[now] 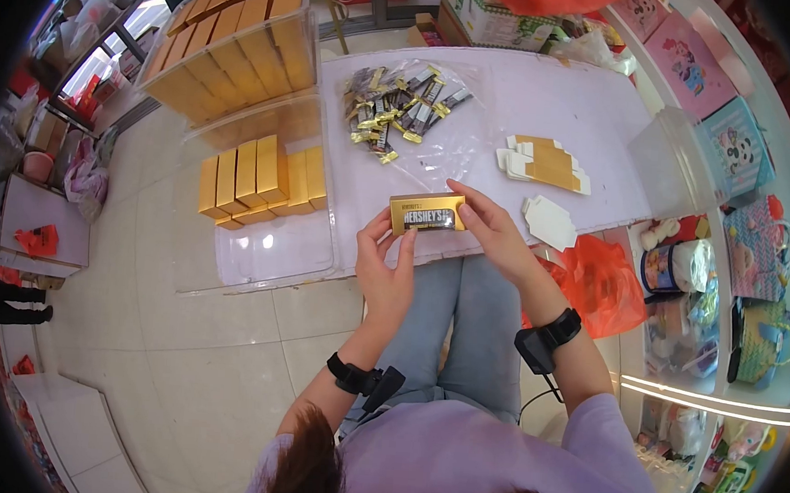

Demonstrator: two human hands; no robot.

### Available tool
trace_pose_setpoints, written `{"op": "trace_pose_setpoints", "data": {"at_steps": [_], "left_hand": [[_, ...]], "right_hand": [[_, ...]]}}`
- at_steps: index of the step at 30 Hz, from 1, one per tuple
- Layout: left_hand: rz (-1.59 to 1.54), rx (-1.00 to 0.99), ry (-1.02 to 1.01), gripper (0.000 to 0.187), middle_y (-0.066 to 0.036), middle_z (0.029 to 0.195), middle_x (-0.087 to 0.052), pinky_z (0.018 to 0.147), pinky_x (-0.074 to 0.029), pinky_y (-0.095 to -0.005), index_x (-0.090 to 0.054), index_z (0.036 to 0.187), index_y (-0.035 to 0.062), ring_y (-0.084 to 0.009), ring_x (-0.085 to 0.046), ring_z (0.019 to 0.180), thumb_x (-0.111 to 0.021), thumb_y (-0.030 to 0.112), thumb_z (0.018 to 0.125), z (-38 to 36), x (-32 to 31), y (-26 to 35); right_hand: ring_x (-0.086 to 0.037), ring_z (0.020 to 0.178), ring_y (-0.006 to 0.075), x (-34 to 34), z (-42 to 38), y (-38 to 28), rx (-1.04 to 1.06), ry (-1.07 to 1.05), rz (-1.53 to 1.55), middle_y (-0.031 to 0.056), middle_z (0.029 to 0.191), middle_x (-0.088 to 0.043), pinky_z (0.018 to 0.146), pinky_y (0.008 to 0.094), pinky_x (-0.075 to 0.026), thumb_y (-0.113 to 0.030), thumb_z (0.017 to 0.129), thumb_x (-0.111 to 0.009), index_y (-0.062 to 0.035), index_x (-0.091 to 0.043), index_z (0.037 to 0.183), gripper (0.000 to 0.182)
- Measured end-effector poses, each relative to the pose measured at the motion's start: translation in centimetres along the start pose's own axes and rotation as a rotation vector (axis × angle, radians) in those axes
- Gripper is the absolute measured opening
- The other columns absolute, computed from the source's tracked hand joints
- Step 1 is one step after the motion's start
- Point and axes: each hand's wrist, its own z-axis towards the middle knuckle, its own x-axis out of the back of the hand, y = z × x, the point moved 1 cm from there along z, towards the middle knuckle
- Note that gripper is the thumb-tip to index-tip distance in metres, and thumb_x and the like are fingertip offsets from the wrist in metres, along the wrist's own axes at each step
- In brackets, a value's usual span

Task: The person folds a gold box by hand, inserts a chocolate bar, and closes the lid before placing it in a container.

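A gold box point(427, 213) marked HERSHEY'S, its dark bar label showing on the front, is held level over the table's near edge. My left hand point(386, 269) grips its left end, with thumb and fingers at the lower corner. At the right end, my right hand point(496, 235) has its fingers on the top corner and side. Behind the box lies a pile of small wrapped bars point(404, 110) on clear plastic. Flat gold-and-white cartons point(543, 162) and white card pieces point(549, 222) lie to the right. Several gold boxes point(258, 177) stand in a clear tray at the left.
The pale table point(507, 89) spans the middle. A large clear bin point(233, 79) full of gold boxes is at the back left. A clear container point(671, 160) stands at the right end, near a red plastic bag point(598, 284) and stocked shelves.
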Motion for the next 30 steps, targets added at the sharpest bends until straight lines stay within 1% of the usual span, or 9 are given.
{"op": "trace_pose_setpoints", "data": {"at_steps": [4,10,13,16,22,24,25,27,30], "left_hand": [[-0.014,-0.038,0.026,0.031,-0.023,0.134,-0.052,0.102,-0.050,-0.0361,-0.045,0.117,-0.0062,-0.0269,-0.056,0.123,-0.064,0.002,0.094,0.0,-0.1,1.0],[0.001,-0.353,0.075,0.025,-0.025,0.134,-0.055,0.099,-0.052,-0.0356,-0.051,0.114,-0.0040,-0.0270,-0.060,0.118,-0.064,-0.002,0.092,0.5,1.4,3.2],[0.328,-0.681,0.070,0.013,-0.020,0.120,-0.067,0.093,-0.052,-0.0381,-0.063,0.096,-0.0012,-0.0328,-0.065,0.110,-0.067,-0.006,0.085,1.6,3.5,7.1],[0.623,-0.723,0.051,0.011,-0.016,0.120,-0.067,0.095,-0.049,-0.0431,-0.065,0.095,-0.0002,-0.0346,-0.064,0.108,-0.068,-0.001,0.085,3.5,7.0,8.6],[1.022,-0.413,0.066,0.021,-0.016,0.127,-0.062,0.108,-0.033,-0.0548,-0.066,0.108,0.0017,-0.0367,-0.052,0.125,-0.066,0.013,0.090,7.1,14.9,6.6],[1.206,-0.252,0.022,0.043,-0.019,0.140,-0.053,0.108,-0.032,-0.0588,-0.058,0.127,0.0029,-0.0414,-0.045,0.133,-0.066,0.025,0.091,7.3,16.5,6.2],[1.213,-0.249,0.040,0.043,-0.019,0.140,-0.053,0.108,-0.032,-0.0588,-0.058,0.127,0.0029,-0.0414,-0.045,0.133,-0.066,0.025,0.091,7.3,16.5,6.2],[1.213,-0.026,-0.231,0.064,-0.021,0.151,-0.040,0.108,-0.032,-0.0617,-0.044,0.142,0.0037,-0.0445,-0.038,0.138,-0.064,0.038,0.092,7.3,15.3,5.9],[1.202,0.151,-0.353,0.072,-0.020,0.157,-0.032,0.108,-0.033,-0.0619,-0.038,0.147,0.0030,-0.0442,-0.035,0.141,-0.062,0.044,0.092,7.8,15.1,6.5]], "right_hand": [[-0.053,0.110,0.0116,-0.1,-0.3,-2.5,0.026,-0.010,-0.008,0.0046,0.119,-0.060,0.100,0.0288,-0.042,-0.026,0.103,-0.054,-0.0051,-0.047,0.146,0.047],[-0.054,0.119,0.0143,0.5,-0.1,-4.5,0.020,-0.108,0.150,0.0077,0.128,-0.060,0.103,0.0299,-0.042,-0.027,0.104,-0.052,-0.0020,-0.050,0.141,0.044],[-0.056,0.121,0.0162,0.0,0.7,-5.8,0.003,-0.136,0.432,0.0097,0.130,-0.059,0.104,0.0335,-0.045,-0.026,0.104,-0.052,0.0004,-0.049,0.138,0.043],[-0.058,0.117,0.0145,-1.6,2.7,-7.4,0.001,-0.174,0.369,0.0092,0.128,-0.059,0.101,0.0330,-0.048,-0.023,0.103,-0.053,-0.0008,-0.048,0.135,0.039],[-0.064,0.104,0.0142,-9.9,7.6,-10.7,0.151,-0.162,0.037,0.0084,0.106,-0.062,0.085,0.0321,-0.056,-0.021,0.094,-0.068,-0.0025,-0.048,0.126,0.042],[-0.066,0.092,0.0185,-11.9,9.0,-11.2,0.235,-0.134,-0.380,0.0098,0.095,-0.062,0.077,0.0321,-0.055,-0.022,0.091,-0.071,-0.0042,-0.053,0.119,0.037],[-0.065,0.080,0.0255,-13.7,9.8,-10.7,0.461,-0.034,-0.806,0.0129,0.088,-0.061,0.070,0.0355,-0.053,-0.023,0.085,-0.073,-0.0053,-0.058,0.108,0.033],[-0.064,0.077,0.0282,-15.7,10.7,-10.1,0.545,-0.001,-1.013,0.0141,0.089,-0.061,0.068,0.0378,-0.053,-0.024,0.083,-0.074,-0.0052,-0.059,0.102,0.031],[-0.064,0.079,0.0303,-17.3,12.3,-8.8,0.602,0.063,-1.260,0.0138,0.087,-0.062,0.065,0.0424,-0.052,-0.026,0.080,-0.075,-0.0054,-0.058,0.093,0.030]]}}
